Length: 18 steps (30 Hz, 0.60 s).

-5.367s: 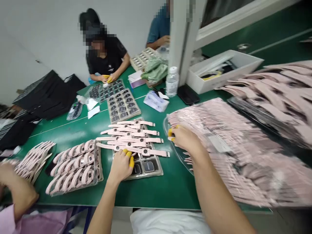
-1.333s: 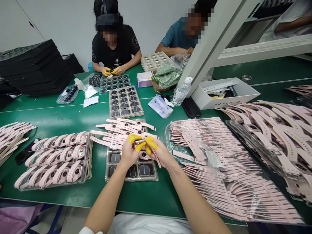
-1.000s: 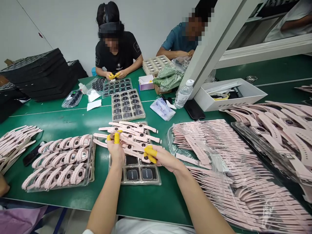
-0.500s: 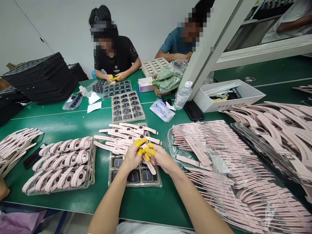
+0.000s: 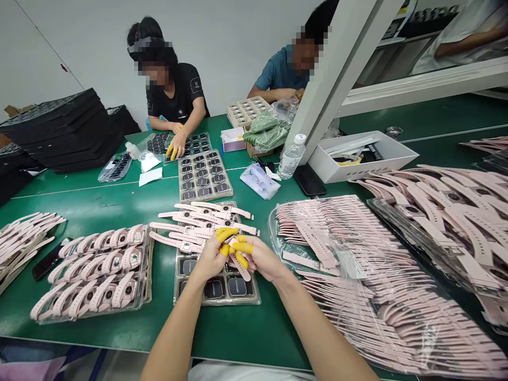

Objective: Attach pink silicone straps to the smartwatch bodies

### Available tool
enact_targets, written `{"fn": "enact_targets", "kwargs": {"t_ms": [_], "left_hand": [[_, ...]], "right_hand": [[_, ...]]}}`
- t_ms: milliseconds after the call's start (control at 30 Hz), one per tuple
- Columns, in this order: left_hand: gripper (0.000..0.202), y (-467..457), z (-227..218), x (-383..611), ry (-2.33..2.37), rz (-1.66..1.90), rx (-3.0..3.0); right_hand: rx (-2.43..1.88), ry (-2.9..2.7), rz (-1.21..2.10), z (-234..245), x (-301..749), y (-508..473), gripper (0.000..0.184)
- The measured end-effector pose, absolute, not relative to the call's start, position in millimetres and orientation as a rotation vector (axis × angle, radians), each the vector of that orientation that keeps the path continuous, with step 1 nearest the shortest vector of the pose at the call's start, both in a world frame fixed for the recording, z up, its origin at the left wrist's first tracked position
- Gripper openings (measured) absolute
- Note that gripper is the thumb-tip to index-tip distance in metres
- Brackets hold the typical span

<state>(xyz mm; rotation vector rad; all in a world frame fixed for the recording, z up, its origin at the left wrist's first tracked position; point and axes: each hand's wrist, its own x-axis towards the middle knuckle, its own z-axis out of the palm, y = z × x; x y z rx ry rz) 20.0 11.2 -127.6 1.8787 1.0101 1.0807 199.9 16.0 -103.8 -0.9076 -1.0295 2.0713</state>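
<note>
My left hand (image 5: 212,257) and my right hand (image 5: 260,257) meet above a clear tray of black watch bodies (image 5: 216,288). Both wear yellow finger cots and pinch one pink watch strap (image 5: 240,266) between them. Just beyond my fingers lie several flat pink watches with straps (image 5: 198,227), laid across the tray's far end. To my right a clear plastic bag holds a large heap of loose pink straps (image 5: 357,259).
A tray of curled pink watches (image 5: 95,270) sits left, more pink straps (image 5: 24,241) at the far left. Another tray of black watch bodies (image 5: 202,177), a water bottle (image 5: 289,156), a white box (image 5: 361,156) and stacked black trays (image 5: 59,129) lie beyond. Two people work across the green table (image 5: 246,330).
My right hand left the strap bag and joined my left. A second ago the hands were apart along a watch on the pile; now both pinch one strap together.
</note>
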Motion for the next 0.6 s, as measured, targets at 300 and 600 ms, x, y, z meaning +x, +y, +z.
{"fn": "enact_targets", "kwargs": {"t_ms": [300, 600], "left_hand": [[0.050, 11.7, -129.8, 20.4, 1.045, 1.113, 1.804], [0.049, 11.3, -131.2, 21.7, 1.110, 1.120, 1.721]], "right_hand": [[-0.924, -0.901, 2.009, -107.6, 189.5, 10.1, 0.038], [-0.916, -0.834, 1.982, -108.0, 186.0, 10.4, 0.040]]}}
